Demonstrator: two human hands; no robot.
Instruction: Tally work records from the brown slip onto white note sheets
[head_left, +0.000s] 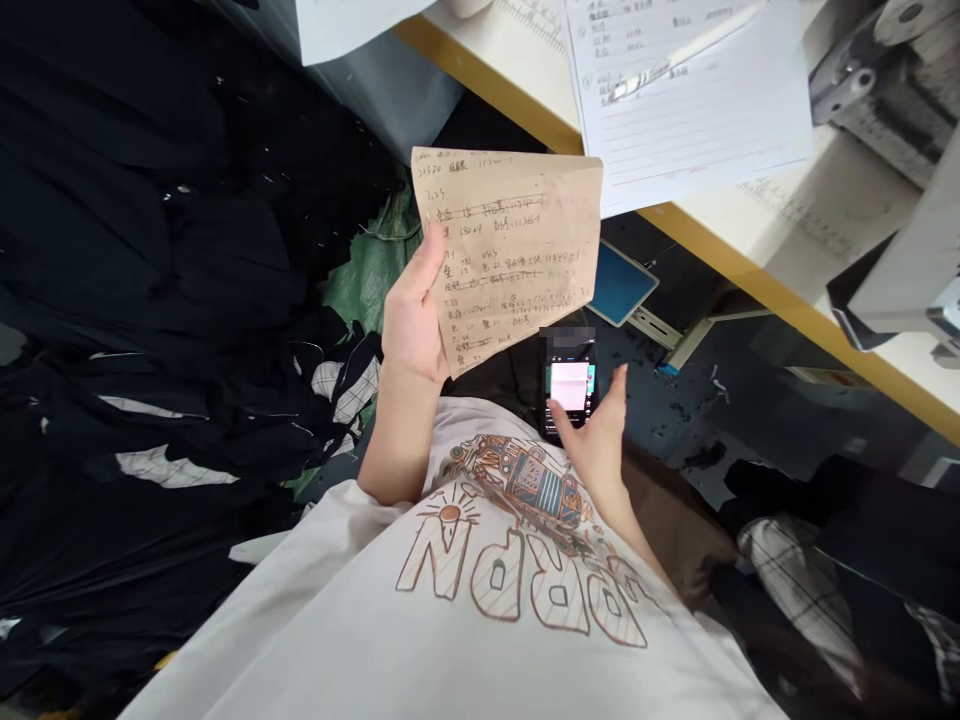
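Note:
My left hand (416, 315) is closed on the left edge of a brown sheet of paper (517, 250) covered in handwriting, with some lines crossed out. The thumb lies on the written side and the other fingers are hidden behind. Low in front of my shirt, my right hand (600, 430) has a smartphone (570, 385) in it, its screen lit. My right thumb is over the lower left of the screen, and a fingertip shows off the phone's right side. The phone sits just below the lower right part of the paper.
A white table with a yellow edge (720, 255) crosses the upper right. On it lie a lined sheet (675, 150) with handwriting, a white pen (675, 60) and part of a sewing machine (907, 200). Dark fabric (135, 250) is heaped at left. A blue pedal (619, 285) is under the table.

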